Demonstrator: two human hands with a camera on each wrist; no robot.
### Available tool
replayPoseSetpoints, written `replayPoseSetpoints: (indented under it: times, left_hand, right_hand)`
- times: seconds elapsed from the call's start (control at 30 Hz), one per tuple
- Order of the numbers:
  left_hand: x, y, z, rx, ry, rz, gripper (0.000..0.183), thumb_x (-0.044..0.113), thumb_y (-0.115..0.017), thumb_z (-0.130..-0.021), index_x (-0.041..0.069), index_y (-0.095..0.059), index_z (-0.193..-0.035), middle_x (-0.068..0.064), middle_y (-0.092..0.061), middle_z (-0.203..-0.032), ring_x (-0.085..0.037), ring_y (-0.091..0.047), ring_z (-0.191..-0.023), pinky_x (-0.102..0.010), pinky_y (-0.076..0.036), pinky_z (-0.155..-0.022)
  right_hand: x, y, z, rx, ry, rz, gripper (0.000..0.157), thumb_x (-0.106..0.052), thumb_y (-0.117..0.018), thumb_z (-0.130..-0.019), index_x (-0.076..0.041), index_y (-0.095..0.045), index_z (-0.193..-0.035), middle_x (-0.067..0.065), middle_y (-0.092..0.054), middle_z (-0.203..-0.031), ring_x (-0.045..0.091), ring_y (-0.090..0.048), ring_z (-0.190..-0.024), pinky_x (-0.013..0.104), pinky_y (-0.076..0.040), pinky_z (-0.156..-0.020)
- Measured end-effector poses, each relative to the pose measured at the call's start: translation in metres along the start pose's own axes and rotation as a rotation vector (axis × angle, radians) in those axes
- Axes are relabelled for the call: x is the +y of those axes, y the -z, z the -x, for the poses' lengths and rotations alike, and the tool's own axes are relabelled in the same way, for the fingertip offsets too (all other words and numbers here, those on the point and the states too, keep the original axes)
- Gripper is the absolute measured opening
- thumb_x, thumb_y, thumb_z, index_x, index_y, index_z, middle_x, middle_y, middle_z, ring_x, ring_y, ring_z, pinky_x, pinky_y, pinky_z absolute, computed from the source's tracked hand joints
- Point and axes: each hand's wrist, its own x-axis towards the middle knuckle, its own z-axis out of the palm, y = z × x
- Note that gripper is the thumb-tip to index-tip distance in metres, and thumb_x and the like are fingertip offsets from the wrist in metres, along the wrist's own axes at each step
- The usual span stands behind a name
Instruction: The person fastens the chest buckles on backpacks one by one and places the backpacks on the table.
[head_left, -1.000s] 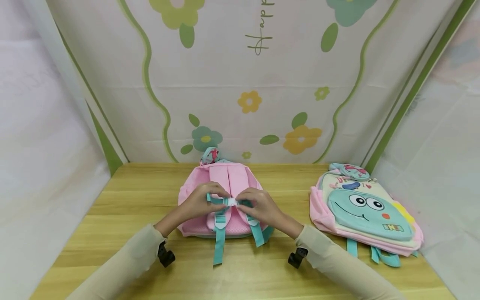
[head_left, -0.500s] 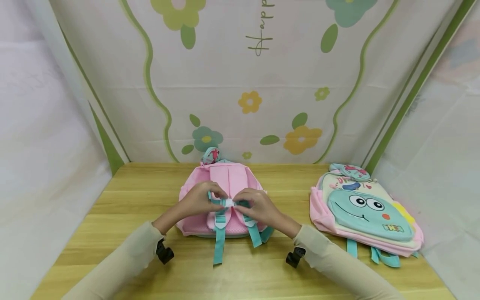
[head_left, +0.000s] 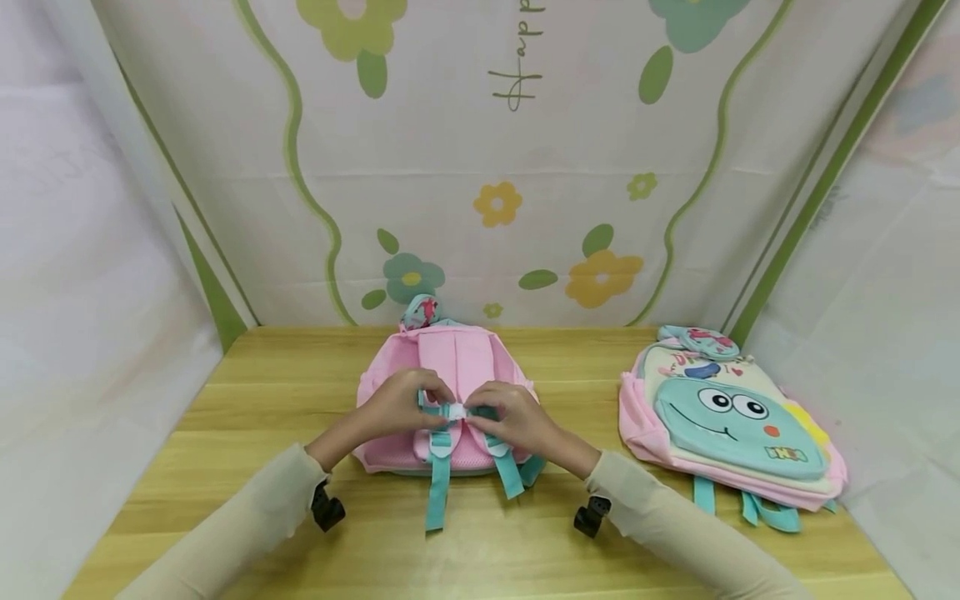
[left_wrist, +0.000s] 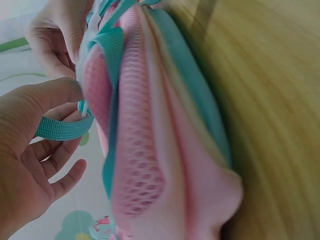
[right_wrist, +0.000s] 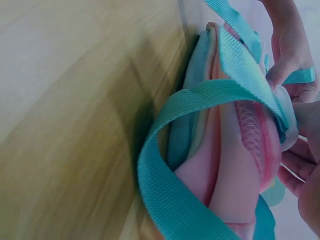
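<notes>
A pink backpack [head_left: 457, 350] lies on the wooden table with its shoulder straps facing up. Across the straps, a white plastic buckle [head_left: 457, 412] joins or meets on turquoise webbing; whether its halves are latched cannot be made out. My left hand [head_left: 399, 402] pinches the buckle's left side between thumb and fingers, and a loop of turquoise webbing [left_wrist: 62, 129] crosses that palm in the left wrist view. From the other side my right hand [head_left: 522, 417] pinches the buckle's right end. Turquoise strap tails [head_left: 437, 496] hang toward the near edge.
A second backpack [head_left: 742, 425] with a turquoise cartoon-face pocket lies at the right of the table [head_left: 285, 367]. A small round pouch [head_left: 420, 312] sits at the top of the middle backpack. Flower-printed cloth [head_left: 420, 150] encloses the back and sides.
Both hands and the white buckle have shifted slightly left and a little toward the person. The pinch of each hand is kept, and the backpacks stay in place.
</notes>
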Motion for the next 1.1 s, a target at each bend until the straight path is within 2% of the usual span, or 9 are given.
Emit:
replayPoseSetpoints:
  times: [0.27, 0.57, 0.8, 0.97, 1.1]
  left_hand:
    - [-0.01, -0.007, 0.004, 0.01, -0.041, 0.083, 0.018, 0.01, -0.084, -0.082, 0.009, -0.078, -0.099, -0.002, -0.074, -0.094, -0.02, -0.068, -0.087, -0.036, -0.059, -0.078]
    - [-0.014, -0.008, 0.007, 0.013, -0.029, 0.183, 0.021, 0.011, -0.084, -0.084, 0.008, -0.076, -0.103, -0.002, -0.075, -0.096, -0.021, -0.068, -0.088, -0.03, -0.057, -0.079]
    - [-0.014, -0.006, 0.012, 0.078, -0.041, 0.274, 0.024, 0.01, -0.083, -0.084, 0.003, -0.075, -0.106, -0.007, -0.076, -0.099, -0.023, -0.068, -0.092, -0.027, -0.057, -0.083]
    - [-0.012, 0.001, 0.012, 0.119, -0.031, 0.272, 0.026, 0.011, -0.084, -0.084, 0.001, -0.075, -0.105, -0.011, -0.076, -0.1, -0.027, -0.068, -0.093, -0.036, -0.058, -0.086]
    - [-0.012, 0.009, 0.01, 0.135, -0.011, 0.224, 0.025, 0.014, -0.083, -0.085, 0.003, -0.076, -0.106, -0.013, -0.076, -0.102, -0.031, -0.067, -0.095, -0.044, -0.057, -0.089]
  right_hand:
    - [0.003, -0.004, 0.002, -0.032, 0.024, 0.005, 0.015, -0.006, -0.08, -0.087, -0.004, -0.076, -0.101, 0.006, -0.075, -0.1, 0.018, -0.07, -0.093, 0.027, -0.058, -0.081]
    - [0.004, -0.001, 0.001, -0.084, 0.003, 0.053, 0.015, -0.012, -0.078, -0.09, -0.009, -0.077, -0.104, 0.001, -0.076, -0.102, 0.014, -0.07, -0.096, 0.027, -0.058, -0.085]
    - [0.004, 0.006, 0.001, -0.101, 0.018, 0.088, 0.018, -0.013, -0.079, -0.089, -0.01, -0.077, -0.106, 0.0, -0.076, -0.104, 0.012, -0.07, -0.096, 0.027, -0.058, -0.085]
    - [0.005, 0.013, -0.001, -0.13, 0.02, 0.103, 0.018, -0.014, -0.08, -0.088, -0.009, -0.078, -0.106, 0.002, -0.077, -0.105, 0.014, -0.071, -0.098, 0.029, -0.058, -0.085]
    - [0.004, 0.019, -0.003, -0.141, -0.01, 0.127, 0.02, -0.014, -0.08, -0.088, -0.009, -0.077, -0.107, 0.002, -0.077, -0.106, 0.014, -0.071, -0.098, 0.03, -0.059, -0.085]
